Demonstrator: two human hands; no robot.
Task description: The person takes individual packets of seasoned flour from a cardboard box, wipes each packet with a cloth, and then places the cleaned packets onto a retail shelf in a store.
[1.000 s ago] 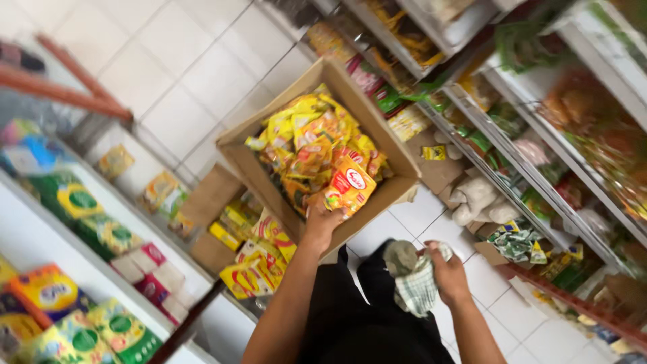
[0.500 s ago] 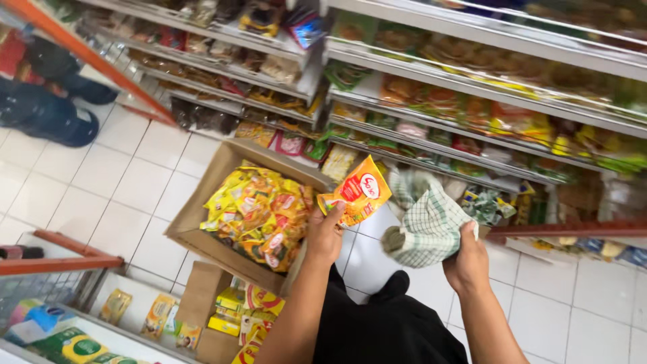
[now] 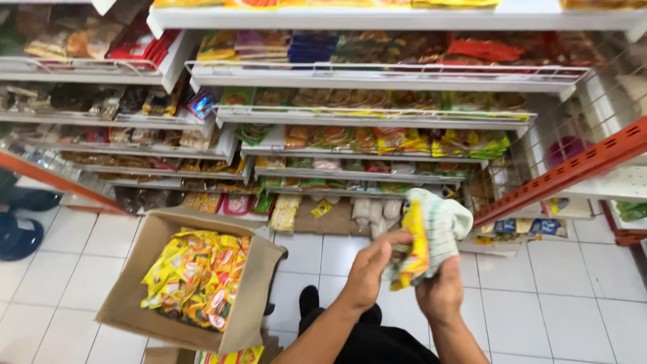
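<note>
Cardboard box (image 3: 145,286) sits on the floor (image 3: 539,303) at lower left, flaps open, w/ a heap of snack packets (image 3: 195,276) inside. More packets (image 3: 232,355) lie just below the box at the bottom edge. Left hand (image 3: 369,269) & right hand (image 3: 441,293) are side by side at lower centre-right, to the right of the box, both touching one packet (image 3: 412,249). A cloth (image 3: 441,226) is behind that packet, over the right hand. Shelves (image 3: 364,118) run across the top, beyond box & hands, stacked w/ goods. A sloping rack beam (image 3: 573,168) is at right; wire basket (image 3: 566,121) behind it.
</note>
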